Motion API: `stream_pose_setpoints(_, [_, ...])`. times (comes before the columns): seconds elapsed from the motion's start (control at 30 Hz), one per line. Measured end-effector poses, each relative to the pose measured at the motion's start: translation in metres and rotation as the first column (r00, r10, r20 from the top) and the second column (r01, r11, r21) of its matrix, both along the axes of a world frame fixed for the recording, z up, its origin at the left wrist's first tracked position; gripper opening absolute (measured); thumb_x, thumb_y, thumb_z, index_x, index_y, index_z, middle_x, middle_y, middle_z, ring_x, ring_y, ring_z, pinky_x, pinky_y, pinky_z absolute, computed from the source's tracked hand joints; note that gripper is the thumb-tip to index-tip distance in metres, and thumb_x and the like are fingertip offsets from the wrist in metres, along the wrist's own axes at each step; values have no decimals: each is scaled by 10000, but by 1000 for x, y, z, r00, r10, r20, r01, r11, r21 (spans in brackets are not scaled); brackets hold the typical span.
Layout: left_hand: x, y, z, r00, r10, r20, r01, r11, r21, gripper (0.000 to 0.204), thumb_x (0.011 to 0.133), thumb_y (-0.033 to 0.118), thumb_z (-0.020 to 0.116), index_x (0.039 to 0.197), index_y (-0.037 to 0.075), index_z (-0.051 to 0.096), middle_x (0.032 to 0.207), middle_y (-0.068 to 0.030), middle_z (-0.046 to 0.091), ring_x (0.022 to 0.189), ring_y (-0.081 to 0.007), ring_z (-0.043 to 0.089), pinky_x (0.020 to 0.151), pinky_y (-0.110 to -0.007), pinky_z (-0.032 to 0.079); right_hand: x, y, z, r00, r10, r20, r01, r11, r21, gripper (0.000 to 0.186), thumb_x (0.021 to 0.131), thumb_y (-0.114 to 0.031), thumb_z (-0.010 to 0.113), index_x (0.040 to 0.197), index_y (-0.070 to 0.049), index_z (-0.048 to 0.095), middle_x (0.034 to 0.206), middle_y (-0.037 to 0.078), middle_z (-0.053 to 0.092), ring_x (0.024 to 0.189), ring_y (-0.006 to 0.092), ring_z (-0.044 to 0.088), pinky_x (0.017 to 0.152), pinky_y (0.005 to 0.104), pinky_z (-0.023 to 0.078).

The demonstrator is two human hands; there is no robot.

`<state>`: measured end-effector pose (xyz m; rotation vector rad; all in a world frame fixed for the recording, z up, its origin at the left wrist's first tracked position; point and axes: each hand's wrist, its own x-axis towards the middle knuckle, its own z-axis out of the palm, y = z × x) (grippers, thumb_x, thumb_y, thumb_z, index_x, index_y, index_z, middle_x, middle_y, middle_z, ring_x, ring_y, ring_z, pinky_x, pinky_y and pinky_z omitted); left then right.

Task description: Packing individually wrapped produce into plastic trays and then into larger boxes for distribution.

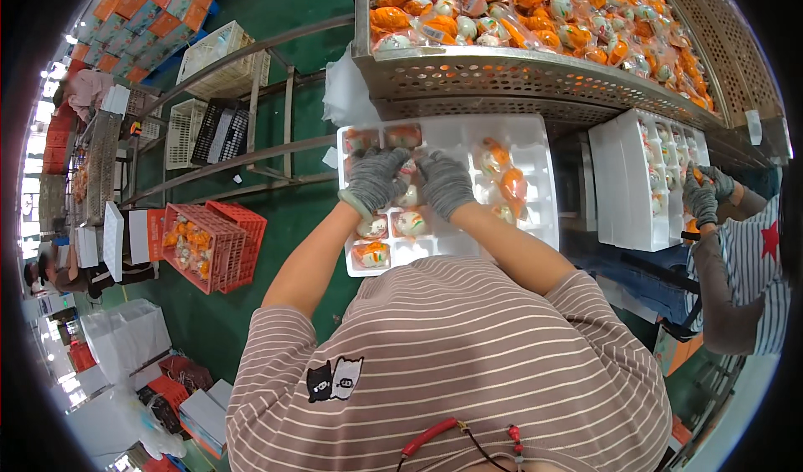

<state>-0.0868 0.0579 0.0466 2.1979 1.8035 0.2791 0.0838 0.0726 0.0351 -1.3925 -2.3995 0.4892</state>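
Note:
In front of me lies a white foam tray divided into compartments. Several of these hold egg-shaped packets, white with orange and green print, in clear wrapping. My left hand, in a grey knitted glove, reaches over the left part with its fingers bent down. Close beside it, my right hand, gloved alike, curls its fingertips inward. Between the two sets of fingertips shows part of a wrapped packet, pinched from both sides; the gloves hide most of it. Looser orange packets lie on the tray right of my right hand.
Beyond the tray stands a perforated metal bin heaped with packets. On the right, a co-worker's gloved hands work at another foam tray. Red crates with packets stand on the left, below metal rails and pale plastic crates.

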Motion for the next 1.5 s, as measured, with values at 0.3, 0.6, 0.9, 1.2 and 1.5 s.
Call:
stream_pose_setpoints(0.3, [-2, 6, 1, 977, -185, -105, 188, 982, 15, 287, 813, 273, 572, 1088, 220, 636, 1052, -64, 609, 985, -287, 537, 859, -419, 402, -11, 42, 53, 863, 398, 312, -120, 760, -639, 387, 776, -244, 564, 1130, -89, 586, 1021, 170, 629, 942, 325, 601, 837, 380, 469])
stream_pose_setpoints(0.6, [21, 17, 20, 986, -166, -21, 162, 978, -132, 240, 832, 220, 499, 1014, 172, 648, 1030, -113, 612, 961, -305, 569, 855, -432, 408, 136, 18, 107, 958, -281, -60, 257, 931, -259, 383, 816, -312, 541, 1106, -67, 590, 961, 156, 629, 841, 280, 617, 766, 355, 481])
stream_pose_setpoints(0.9, [-2, 12, -13, 925, 33, -378, -31, 999, 11, 507, 895, 386, 388, 1338, 141, 403, 1403, -58, 374, 1304, -274, 314, 1062, -464, 199, 149, -18, 82, 901, -298, 315, 406, 835, -372, 669, 758, -491, 630, 1228, -34, 493, 1133, 176, 579, 1011, 298, 580, 880, 354, 447])
stream_pose_setpoints(1.2, [10, 0, 21, 981, -48, 186, 28, 994, 108, 426, 786, 210, 622, 1193, 100, 557, 1218, -127, 529, 1182, -287, 446, 1004, -385, 341, 175, -12, 69, 669, -620, -409, 249, 706, -663, 216, 856, -79, 535, 1059, -36, 596, 869, 65, 624, 698, 94, 551, 636, 233, 479])
stream_pose_setpoints(1.5, [90, -47, 68, 708, -158, 689, 107, 987, 116, 724, 707, 120, 749, 1316, 71, 361, 1243, -131, 459, 1143, -246, 478, 968, -344, 399, 114, -28, 95, 571, -601, -559, -91, 630, -771, 227, 876, -147, 554, 1063, -29, 606, 912, 51, 619, 757, 114, 585, 683, 223, 493])
